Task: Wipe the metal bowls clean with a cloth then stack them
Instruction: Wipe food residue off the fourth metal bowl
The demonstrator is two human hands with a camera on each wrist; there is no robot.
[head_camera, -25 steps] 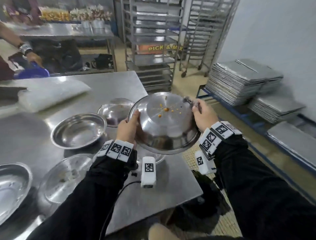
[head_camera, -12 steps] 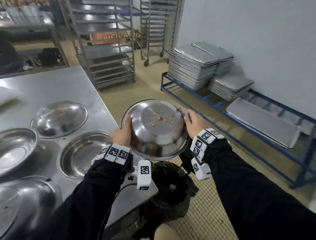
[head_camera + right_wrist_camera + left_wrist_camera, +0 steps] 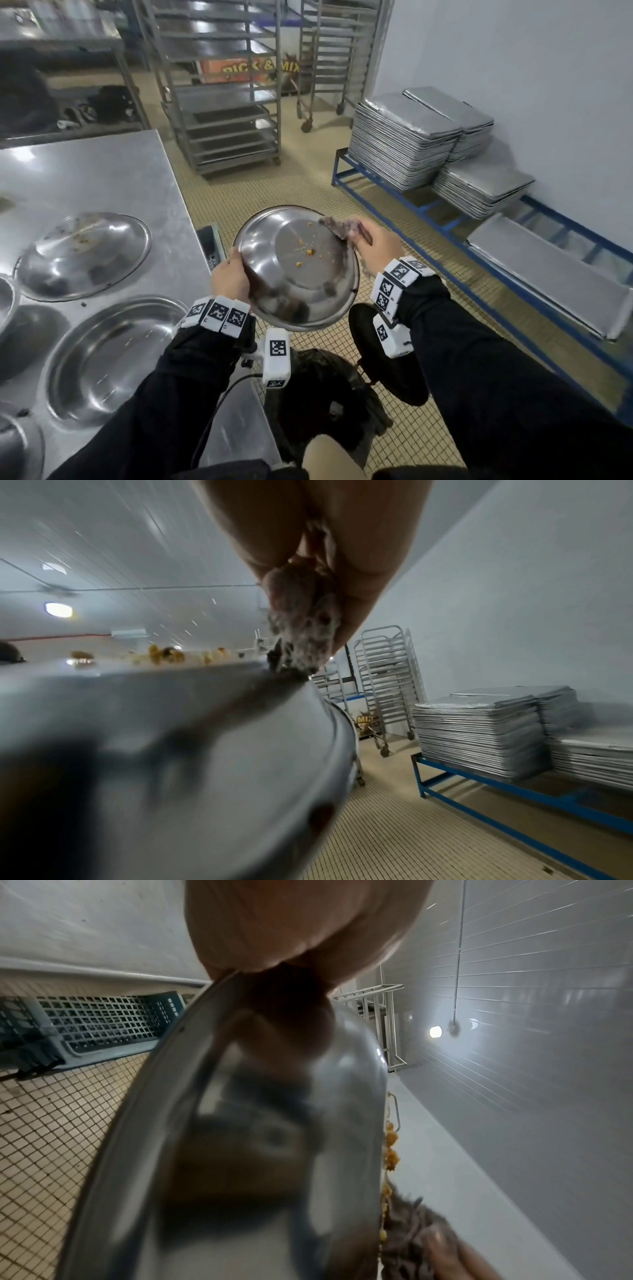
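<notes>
I hold an upturned metal bowl (image 3: pixel 298 270) in the air past the table's right edge, above a black bin (image 3: pixel 318 401). Orange crumbs (image 3: pixel 310 252) lie on its flat base. My left hand (image 3: pixel 229 275) grips the bowl's left rim (image 3: pixel 219 985). My right hand (image 3: pixel 371 245) holds a dark crumpled cloth (image 3: pixel 342 228) against the bowl's upper right edge; the cloth (image 3: pixel 304 631) shows bunched between its fingers. Crumbs (image 3: pixel 390 1153) sit on the bowl beside the cloth (image 3: pixel 411 1229). Several more metal bowls (image 3: pixel 82 253) (image 3: pixel 109 359) lie on the steel table (image 3: pixel 102 171).
Stacks of baking trays (image 3: pixel 411 137) sit on a low blue frame (image 3: pixel 428 209) along the right wall. Wheeled tray racks (image 3: pixel 222 96) stand at the back. The floor between table and frame is tiled. A blue crate (image 3: pixel 103 1020) shows under the table.
I have turned right, carrying the bowl off the table to above the bin. My right hand has brought the cloth onto the bowl's upper right edge.
</notes>
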